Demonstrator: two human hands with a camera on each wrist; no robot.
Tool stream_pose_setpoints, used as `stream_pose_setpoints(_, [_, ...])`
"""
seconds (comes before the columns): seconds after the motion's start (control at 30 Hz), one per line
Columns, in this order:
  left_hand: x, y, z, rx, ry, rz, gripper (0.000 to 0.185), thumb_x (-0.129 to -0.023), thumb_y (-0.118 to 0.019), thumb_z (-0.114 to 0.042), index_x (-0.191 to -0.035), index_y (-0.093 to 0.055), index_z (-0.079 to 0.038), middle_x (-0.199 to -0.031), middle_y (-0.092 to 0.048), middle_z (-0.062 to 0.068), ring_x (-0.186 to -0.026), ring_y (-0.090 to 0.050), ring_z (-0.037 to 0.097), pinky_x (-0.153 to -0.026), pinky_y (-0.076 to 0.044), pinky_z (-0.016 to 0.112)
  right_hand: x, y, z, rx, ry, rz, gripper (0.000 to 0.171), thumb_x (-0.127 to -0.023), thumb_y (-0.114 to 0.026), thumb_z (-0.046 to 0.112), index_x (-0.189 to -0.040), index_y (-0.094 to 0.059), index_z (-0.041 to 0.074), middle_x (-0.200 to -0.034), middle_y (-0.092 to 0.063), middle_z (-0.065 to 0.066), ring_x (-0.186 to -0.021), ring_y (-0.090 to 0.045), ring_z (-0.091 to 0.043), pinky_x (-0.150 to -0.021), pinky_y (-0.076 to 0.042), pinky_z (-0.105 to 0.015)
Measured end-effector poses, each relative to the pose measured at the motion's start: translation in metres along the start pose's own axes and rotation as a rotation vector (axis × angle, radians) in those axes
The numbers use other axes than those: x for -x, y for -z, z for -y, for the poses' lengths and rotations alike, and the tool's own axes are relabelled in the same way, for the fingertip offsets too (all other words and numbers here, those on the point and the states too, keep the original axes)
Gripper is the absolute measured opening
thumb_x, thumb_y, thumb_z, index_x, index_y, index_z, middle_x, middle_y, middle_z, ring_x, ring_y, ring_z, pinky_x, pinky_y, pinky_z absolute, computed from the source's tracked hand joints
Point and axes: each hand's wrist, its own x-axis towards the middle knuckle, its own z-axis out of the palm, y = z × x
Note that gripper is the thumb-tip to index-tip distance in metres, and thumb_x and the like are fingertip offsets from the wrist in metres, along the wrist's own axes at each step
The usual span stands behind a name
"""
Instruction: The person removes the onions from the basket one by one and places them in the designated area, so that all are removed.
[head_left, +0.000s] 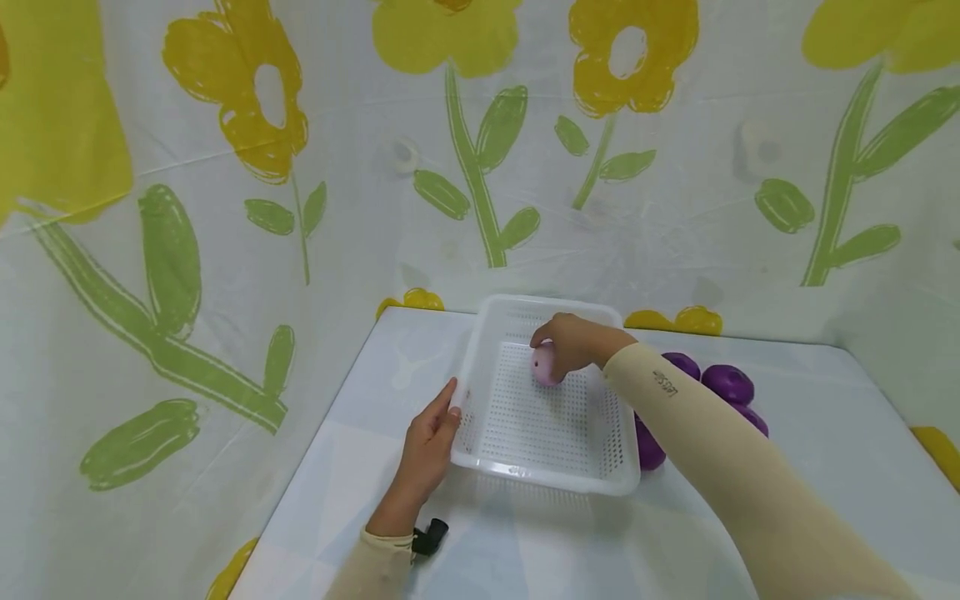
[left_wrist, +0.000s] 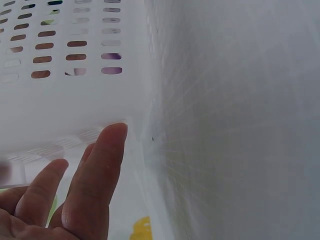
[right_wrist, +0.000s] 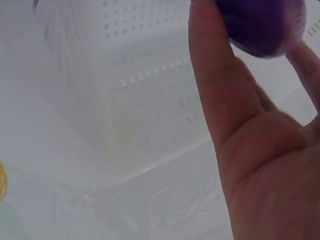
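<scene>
Resting inside perforated white plastic basket (head_left: 551,475): smooth round pink ball (head_left: 543,365), grasped by right hand (head_left: 570,343); left hand (head_left: 429,446), fingers relaxed, touches basket's wall.

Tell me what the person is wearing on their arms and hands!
Both arms wear long, snug, cream-coloured sleeves. The right sleeve has small dark lettering printed near the wrist, too small to read. The left sleeve ends at the wrist, where a small black device is strapped on. The left hand and right hand are bare: no gloves, no rings in view.
</scene>
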Motion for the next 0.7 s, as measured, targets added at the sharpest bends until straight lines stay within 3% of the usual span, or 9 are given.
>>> stream_pose_setpoints(0.1, [0.000,0.000,0.000,-0.008,0.003,-0.002,0.052,-0.114,-0.050,-0.023,-0.165,-0.039,-0.016,-0.166,-0.038,-0.003,-0.149,-0.041,0.023,-0.114,-0.040,0.052,0.009,0.002,-0.002,-0.023,0.008,-0.009,0.063,-0.082,-0.092,0.027,-0.140,-0.069,0.018,-0.136,-0.066,-0.006,-0.121,-0.057,-0.027,-0.107,-0.049,-0.049])
stream_pose_setpoints(0.33, [-0.001,0.000,0.000,-0.013,0.000,-0.006,0.052,-0.113,-0.051,-0.021,-0.164,-0.040,-0.014,-0.166,-0.038,-0.001,-0.149,-0.042,0.023,-0.115,-0.039,0.051,0.034,0.010,-0.014,-0.041,0.066,-0.102,0.057,-0.089,-0.082,0.047,-0.134,-0.071,0.013,-0.119,-0.072,-0.004,-0.108,-0.064,-0.023,-0.093,-0.056,-0.043])
stream_pose_setpoints(0.47, [0.000,0.001,-0.001,-0.021,0.003,-0.009,0.052,-0.113,-0.051,-0.020,-0.164,-0.041,-0.015,-0.166,-0.038,-0.002,-0.149,-0.041,0.022,-0.116,-0.038,0.048,0.054,0.014,-0.018,-0.068,0.068,-0.149,0.061,-0.087,-0.082,0.057,-0.130,-0.072,0.015,-0.114,-0.073,-0.001,-0.104,-0.066,-0.021,-0.088,-0.057,-0.040])
stream_pose_setpoints(0.7, [0.000,0.000,0.002,0.027,0.003,0.007,0.052,-0.114,-0.049,-0.020,-0.164,-0.039,-0.015,-0.166,-0.038,0.002,-0.148,-0.041,0.021,-0.116,-0.039,0.046,0.102,0.022,-0.031,-0.152,0.112,-0.216,0.065,-0.084,-0.087,0.053,-0.135,-0.072,0.015,-0.121,-0.074,-0.002,-0.102,-0.072,-0.019,-0.085,-0.060,-0.037])
